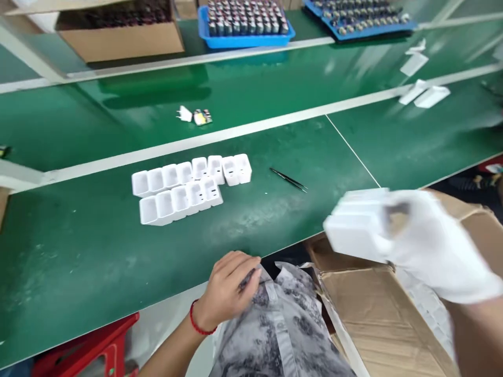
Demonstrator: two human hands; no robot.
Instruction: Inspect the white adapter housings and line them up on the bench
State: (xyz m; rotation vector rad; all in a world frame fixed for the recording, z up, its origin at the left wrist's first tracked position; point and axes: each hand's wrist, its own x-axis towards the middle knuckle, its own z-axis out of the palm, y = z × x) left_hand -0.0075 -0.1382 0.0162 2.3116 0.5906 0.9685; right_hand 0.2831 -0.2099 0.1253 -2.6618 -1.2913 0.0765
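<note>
My right hand (428, 246), in a white glove, grips a stack of white plastic housings (356, 230) above an open cardboard box (377, 319) at the table's near edge; the hand is blurred by motion. My bare left hand (228, 290), with a red string on the wrist, rests with curled fingers on my patterned shirt by the table edge. Two rows of white plastic housings (184, 191) lie side by side on the green table (78, 251), well left of my right hand.
Black tweezers (288, 179) lie right of the rows. A small white plug part and a circuit piece (195, 115) sit farther back. Blue trays (245, 23) of components and a brown carton (121, 36) stand at the rear. A red stool (90, 351) is at lower left.
</note>
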